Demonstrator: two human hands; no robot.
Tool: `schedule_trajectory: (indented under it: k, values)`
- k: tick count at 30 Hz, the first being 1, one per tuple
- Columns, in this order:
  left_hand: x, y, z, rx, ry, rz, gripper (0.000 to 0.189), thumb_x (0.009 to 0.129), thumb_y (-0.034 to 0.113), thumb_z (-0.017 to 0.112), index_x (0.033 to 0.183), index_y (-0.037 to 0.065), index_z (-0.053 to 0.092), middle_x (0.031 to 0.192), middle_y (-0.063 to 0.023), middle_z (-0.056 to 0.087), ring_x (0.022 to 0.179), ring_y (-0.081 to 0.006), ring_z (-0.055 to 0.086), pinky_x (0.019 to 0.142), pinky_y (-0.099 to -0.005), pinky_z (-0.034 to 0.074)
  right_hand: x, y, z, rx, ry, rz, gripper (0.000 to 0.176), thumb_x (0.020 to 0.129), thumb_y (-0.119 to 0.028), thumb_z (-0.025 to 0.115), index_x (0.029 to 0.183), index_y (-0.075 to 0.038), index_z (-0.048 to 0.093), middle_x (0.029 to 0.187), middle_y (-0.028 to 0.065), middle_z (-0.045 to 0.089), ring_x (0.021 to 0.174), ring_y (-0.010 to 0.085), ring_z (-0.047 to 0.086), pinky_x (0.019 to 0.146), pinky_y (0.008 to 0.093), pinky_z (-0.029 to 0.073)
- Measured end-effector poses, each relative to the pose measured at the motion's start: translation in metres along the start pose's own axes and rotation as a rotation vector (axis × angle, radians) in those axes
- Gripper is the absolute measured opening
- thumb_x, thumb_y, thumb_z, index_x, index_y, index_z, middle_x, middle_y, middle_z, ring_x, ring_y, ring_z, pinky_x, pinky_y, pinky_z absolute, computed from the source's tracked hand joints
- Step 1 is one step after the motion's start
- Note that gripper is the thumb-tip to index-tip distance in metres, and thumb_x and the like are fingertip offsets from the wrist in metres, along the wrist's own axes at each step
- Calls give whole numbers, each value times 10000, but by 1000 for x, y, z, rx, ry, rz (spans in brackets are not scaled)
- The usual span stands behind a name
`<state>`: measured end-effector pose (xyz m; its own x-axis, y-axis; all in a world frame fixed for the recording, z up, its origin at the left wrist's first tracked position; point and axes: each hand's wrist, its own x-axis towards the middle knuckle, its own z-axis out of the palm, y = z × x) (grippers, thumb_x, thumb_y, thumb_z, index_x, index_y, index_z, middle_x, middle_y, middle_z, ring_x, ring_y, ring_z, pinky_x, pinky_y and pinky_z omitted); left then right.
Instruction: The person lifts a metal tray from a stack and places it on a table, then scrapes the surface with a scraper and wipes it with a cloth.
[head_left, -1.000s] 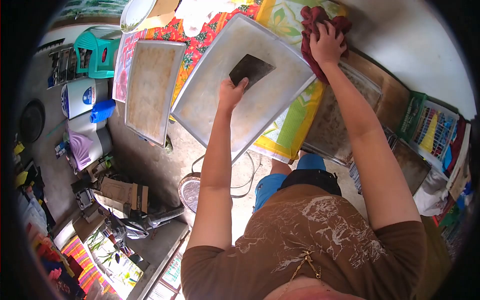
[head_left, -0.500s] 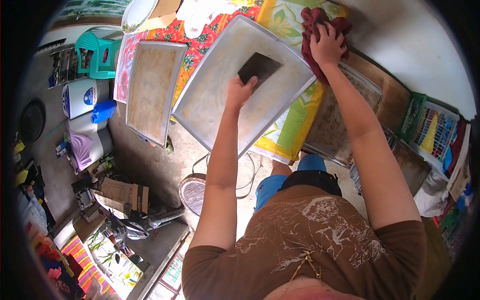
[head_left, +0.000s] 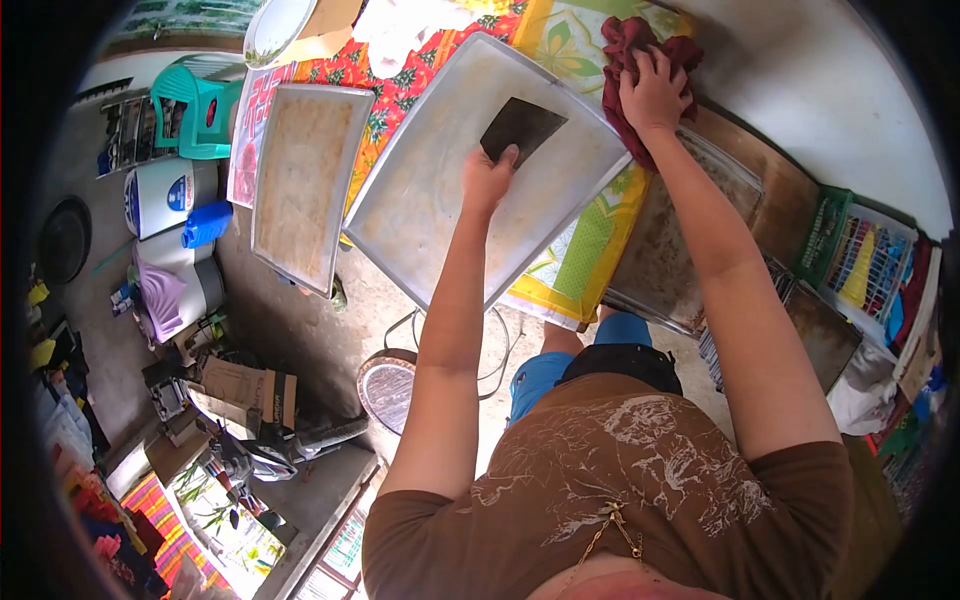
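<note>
My left hand [head_left: 488, 180] is closed on the near edge of a dark rectangular scraper [head_left: 524, 128], thumb on top. The scraper lies over the middle of a large metal baking tray [head_left: 420, 200], whose grey surface has faint brownish stains. My right hand [head_left: 655, 92] grips a crumpled maroon cloth [head_left: 622, 48] just beyond the tray's right corner, with its fingers bent into the folds. Part of the cloth hangs down against the tray's edge.
Under the tray is a table with a patterned tablecloth [head_left: 590, 255]. Another stained tray [head_left: 308, 185] leans at the left, and browned trays [head_left: 665, 255] stand at the right near the wall. A round stool [head_left: 388, 392] sits below, and a green chair [head_left: 205, 110] stands at far left.
My left hand and the scraper have slid slightly up and to the right over the tray. My right hand and the cloth stay almost in the same place.
</note>
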<state>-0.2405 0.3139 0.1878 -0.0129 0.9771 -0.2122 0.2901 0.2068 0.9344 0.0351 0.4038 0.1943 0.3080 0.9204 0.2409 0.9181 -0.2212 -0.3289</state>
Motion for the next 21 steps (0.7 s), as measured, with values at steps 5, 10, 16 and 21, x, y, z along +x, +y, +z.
schedule_trajectory:
  k: [5,10,16,21]
  values:
    - [2,6,-3,237,-6,-133,264,809,280,715,1002,104,680,734,-63,669,644,-164,603,630,-323,465,-1,-1,-2,-2,-9,2,447,856,-429,530,1286,-308,505,1412,-37,377,1304,379,313,981,687,272]
    - [6,-11,6,117,73,7,292,798,316,720,979,90,684,761,-97,685,669,-192,631,645,-340,474,-1,-1,-2,5,-14,7,448,853,-424,541,1285,-310,505,1410,-39,378,1307,377,309,982,680,275]
    - [10,-13,3,106,95,31,234,823,254,708,911,38,697,760,-86,696,645,-137,613,614,-319,475,0,-1,-3,4,-30,16,447,855,-416,544,1288,-314,501,1412,-42,377,1314,368,303,993,672,266]
    - [22,36,-36,-76,303,7,212,844,122,686,952,-60,676,820,-31,667,697,-88,559,637,-280,466,-1,-2,-6,-17,-39,23,450,860,-415,538,1297,-318,495,1425,-50,370,1316,360,301,996,661,268]
